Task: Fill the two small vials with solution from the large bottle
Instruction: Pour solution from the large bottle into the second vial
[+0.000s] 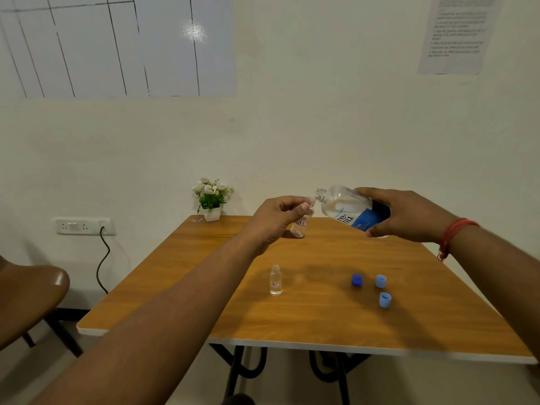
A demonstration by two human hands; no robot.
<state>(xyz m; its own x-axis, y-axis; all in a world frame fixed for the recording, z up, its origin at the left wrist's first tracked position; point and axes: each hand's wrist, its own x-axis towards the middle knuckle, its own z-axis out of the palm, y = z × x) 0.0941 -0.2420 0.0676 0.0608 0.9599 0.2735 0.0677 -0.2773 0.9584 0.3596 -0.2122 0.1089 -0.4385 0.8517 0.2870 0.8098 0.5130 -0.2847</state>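
The table (321, 311) had a smooth, matt wood-grain top; the large bottle (347, 207) and both vials (275, 280) (302, 225) were clear and glossy; three caps (380, 281) looked like smooth blue plastic.

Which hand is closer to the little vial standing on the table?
Left. The left hand is up behind the standing vial; the right hand is farther off to its right.

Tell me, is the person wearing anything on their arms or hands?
Both forearms are bare, with no sleeves showing. The right hand has a red thread bracelet looped around its wrist, with a loose end hanging down. The left hand wears nothing.
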